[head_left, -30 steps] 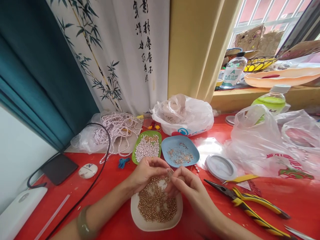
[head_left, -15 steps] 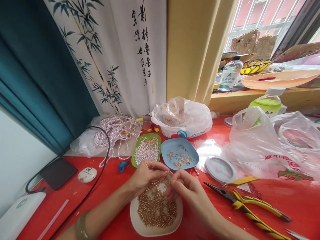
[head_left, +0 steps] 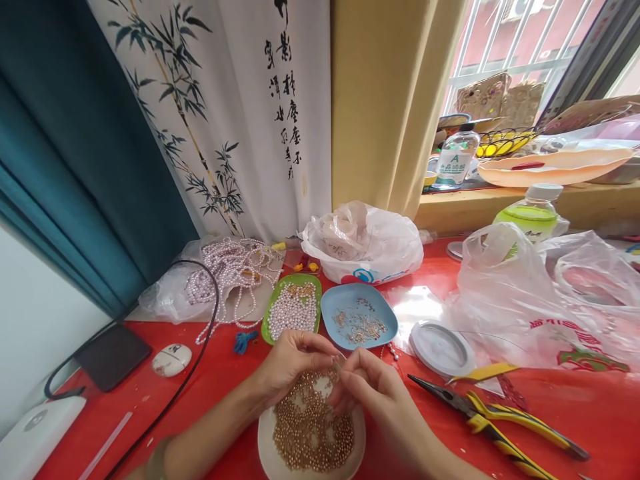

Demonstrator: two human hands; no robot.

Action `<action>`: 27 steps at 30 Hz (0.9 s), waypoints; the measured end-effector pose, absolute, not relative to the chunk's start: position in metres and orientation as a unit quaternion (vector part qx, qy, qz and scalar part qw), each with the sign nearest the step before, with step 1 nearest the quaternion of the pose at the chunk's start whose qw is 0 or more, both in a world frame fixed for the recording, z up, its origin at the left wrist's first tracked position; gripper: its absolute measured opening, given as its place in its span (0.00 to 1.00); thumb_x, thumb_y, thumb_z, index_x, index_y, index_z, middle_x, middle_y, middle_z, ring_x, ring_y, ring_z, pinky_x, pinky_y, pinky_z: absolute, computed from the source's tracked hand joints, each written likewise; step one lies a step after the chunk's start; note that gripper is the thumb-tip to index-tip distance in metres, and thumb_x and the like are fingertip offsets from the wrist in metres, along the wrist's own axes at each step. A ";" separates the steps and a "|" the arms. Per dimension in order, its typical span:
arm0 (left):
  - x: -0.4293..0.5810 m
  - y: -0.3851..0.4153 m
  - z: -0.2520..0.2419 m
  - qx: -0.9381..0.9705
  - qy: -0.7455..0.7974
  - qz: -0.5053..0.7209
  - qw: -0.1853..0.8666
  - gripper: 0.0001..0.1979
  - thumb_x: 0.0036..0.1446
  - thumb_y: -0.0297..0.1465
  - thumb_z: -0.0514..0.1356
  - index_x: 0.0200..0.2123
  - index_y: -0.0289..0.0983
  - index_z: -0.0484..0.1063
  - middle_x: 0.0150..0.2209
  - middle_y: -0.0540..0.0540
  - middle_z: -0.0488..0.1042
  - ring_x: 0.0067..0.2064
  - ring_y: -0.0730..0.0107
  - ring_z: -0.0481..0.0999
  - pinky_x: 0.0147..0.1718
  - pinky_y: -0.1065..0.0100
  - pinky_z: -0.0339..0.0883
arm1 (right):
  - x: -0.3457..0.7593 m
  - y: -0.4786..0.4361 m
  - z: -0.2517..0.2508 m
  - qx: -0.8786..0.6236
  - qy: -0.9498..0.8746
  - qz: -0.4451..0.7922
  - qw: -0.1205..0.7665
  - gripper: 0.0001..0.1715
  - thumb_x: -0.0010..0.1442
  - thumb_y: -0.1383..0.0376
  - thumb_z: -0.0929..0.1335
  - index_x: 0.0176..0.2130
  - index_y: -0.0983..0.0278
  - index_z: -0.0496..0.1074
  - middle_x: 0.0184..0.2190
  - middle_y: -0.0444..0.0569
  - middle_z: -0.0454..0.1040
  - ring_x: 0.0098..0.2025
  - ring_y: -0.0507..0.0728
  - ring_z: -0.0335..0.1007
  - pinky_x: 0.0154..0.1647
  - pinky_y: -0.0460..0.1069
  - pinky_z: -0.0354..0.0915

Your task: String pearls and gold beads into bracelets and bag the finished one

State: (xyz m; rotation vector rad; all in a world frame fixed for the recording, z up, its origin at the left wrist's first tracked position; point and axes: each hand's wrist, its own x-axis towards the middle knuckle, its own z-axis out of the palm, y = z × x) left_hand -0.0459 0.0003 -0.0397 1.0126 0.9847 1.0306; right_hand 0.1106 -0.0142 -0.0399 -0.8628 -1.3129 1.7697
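Both hands meet over a white dish (head_left: 267, 437) of small gold beads (head_left: 313, 427). My left hand (head_left: 295, 363) pinches something tiny at its fingertips, too small to name. Close beside it, my right hand (head_left: 370, 387) has thumb and forefinger pressed together on something thin that I cannot make out. Just behind the hands are a green tray (head_left: 318, 293) of pinkish-white and gold beads and a blue tray (head_left: 330, 300) with small metal pieces.
Pliers (head_left: 475, 407) and a grey round lid (head_left: 443, 349) lie to the right, near plastic bags (head_left: 505, 287). Bead strands (head_left: 225, 273), a black cable (head_left: 219, 300), a white mouse (head_left: 171, 360) and a dark flat object (head_left: 114, 357) are at left.
The view has tilted slightly, so the table things appear a little lower. Both hands stay together over the dish with nearly the same finger poses.
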 end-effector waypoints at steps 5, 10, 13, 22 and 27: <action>-0.044 -0.001 -0.036 0.481 0.415 0.446 0.630 0.03 0.38 0.27 0.66 0.22 0.35 0.76 0.24 0.49 0.74 0.27 0.73 0.69 0.31 0.71 0.62 | 0.111 -0.012 -0.046 -0.330 -0.516 0.698 0.370 0.10 0.53 0.61 0.64 0.26 0.63 0.60 0.21 0.45 0.74 0.23 0.52 0.69 0.26 0.47 0.61; -0.041 -0.003 -0.032 0.513 0.414 0.450 0.603 0.02 0.39 0.27 0.66 0.22 0.36 0.76 0.24 0.49 0.73 0.29 0.73 0.70 0.32 0.71 0.62 | 0.110 -0.012 -0.045 -0.334 -0.513 0.696 0.375 0.10 0.54 0.61 0.64 0.26 0.63 0.60 0.20 0.45 0.74 0.22 0.51 0.69 0.24 0.46 0.60; -0.042 -0.004 -0.033 0.510 0.425 0.450 0.597 0.09 0.39 0.27 0.66 0.29 0.36 0.75 0.25 0.50 0.72 0.29 0.73 0.70 0.32 0.72 0.62 | 0.110 -0.012 -0.043 -0.337 -0.513 0.693 0.379 0.12 0.53 0.59 0.65 0.26 0.63 0.60 0.21 0.45 0.74 0.22 0.51 0.69 0.25 0.46 0.61; -0.044 -0.002 -0.034 0.493 0.431 0.457 0.602 0.05 0.39 0.28 0.66 0.22 0.34 0.74 0.24 0.49 0.73 0.27 0.73 0.69 0.31 0.71 0.62 | 0.113 -0.011 -0.042 -0.319 -0.532 0.687 0.379 0.16 0.54 0.54 0.65 0.28 0.64 0.63 0.23 0.46 0.74 0.26 0.52 0.70 0.29 0.47 0.64; -0.045 -0.002 -0.035 0.521 0.403 0.463 0.593 0.01 0.42 0.27 0.65 0.22 0.36 0.75 0.24 0.50 0.71 0.27 0.74 0.68 0.29 0.72 0.61 | 0.113 -0.011 -0.044 -0.290 -0.522 0.705 0.383 0.14 0.54 0.55 0.65 0.30 0.64 0.63 0.24 0.45 0.74 0.27 0.52 0.71 0.30 0.47 0.65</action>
